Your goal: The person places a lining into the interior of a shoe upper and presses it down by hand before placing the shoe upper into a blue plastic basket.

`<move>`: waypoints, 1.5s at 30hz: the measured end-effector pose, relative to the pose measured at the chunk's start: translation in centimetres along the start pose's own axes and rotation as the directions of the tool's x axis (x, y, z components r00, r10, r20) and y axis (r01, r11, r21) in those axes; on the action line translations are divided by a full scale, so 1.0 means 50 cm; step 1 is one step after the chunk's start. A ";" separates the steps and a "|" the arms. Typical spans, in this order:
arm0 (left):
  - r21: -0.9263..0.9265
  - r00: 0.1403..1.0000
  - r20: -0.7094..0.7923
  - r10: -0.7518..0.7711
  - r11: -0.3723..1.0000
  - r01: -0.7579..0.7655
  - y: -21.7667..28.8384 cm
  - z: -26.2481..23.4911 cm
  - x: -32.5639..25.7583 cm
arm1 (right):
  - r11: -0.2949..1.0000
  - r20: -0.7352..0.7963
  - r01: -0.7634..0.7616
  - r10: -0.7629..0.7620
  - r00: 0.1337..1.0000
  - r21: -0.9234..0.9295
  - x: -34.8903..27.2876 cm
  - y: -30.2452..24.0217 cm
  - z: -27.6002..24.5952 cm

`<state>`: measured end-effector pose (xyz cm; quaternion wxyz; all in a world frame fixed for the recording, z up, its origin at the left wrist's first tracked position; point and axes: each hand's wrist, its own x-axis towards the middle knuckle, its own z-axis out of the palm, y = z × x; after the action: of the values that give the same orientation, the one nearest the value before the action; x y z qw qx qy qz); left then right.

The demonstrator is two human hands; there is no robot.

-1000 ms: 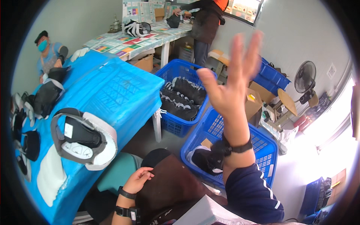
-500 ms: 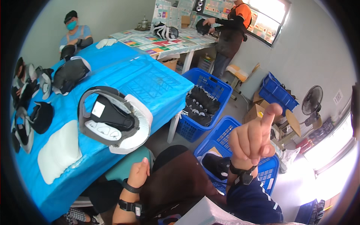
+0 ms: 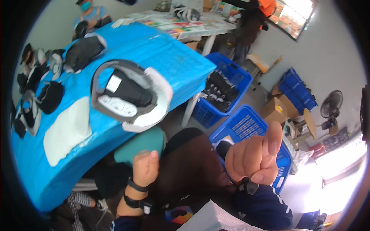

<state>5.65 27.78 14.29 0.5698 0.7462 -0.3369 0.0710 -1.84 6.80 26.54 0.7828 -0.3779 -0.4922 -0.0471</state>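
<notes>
My right hand (image 3: 252, 157) is raised in front of my body, its fingers curled into the palm and the index finger bent. Nothing shows in its grip. A dark item (image 3: 223, 148) in the near blue basket (image 3: 241, 119) is partly hidden behind it. Lower down and to the left, my left hand (image 3: 145, 168) is held over my dark clothing, loosely closed with its thumb up and no object visible in it. Nearest to that hand, on the blue-covered table (image 3: 175, 61), lies a padded grey-and-white ring-shaped piece (image 3: 154, 109) with a black inside and a white label.
A folded white cloth (image 3: 67, 131) and several black-and-grey padded pieces (image 3: 50, 96) lie along the table's left side. Beyond the corner stands another blue basket (image 3: 208, 117) of dark pieces. Two people, one seated (image 3: 90, 17), one standing (image 3: 248, 30), are at the back. A fan (image 3: 332, 104) stands right.
My right index finger, pointing up before, is now bent forward, and that hand is slightly lower. The view has shifted, so the table sits higher and further right. My left hand stays closed.
</notes>
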 end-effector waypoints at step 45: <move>-0.719 0.856 0.435 -0.279 0.466 0.516 -0.117 0.047 -0.025 | 0.852 0.327 -0.102 0.305 0.895 -0.514 -0.141 -0.072 -0.002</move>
<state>7.47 26.93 8.19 0.7989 0.4575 -0.2161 -0.3251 -6.96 2.07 22.82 0.5472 -0.6139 -0.5689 -0.0063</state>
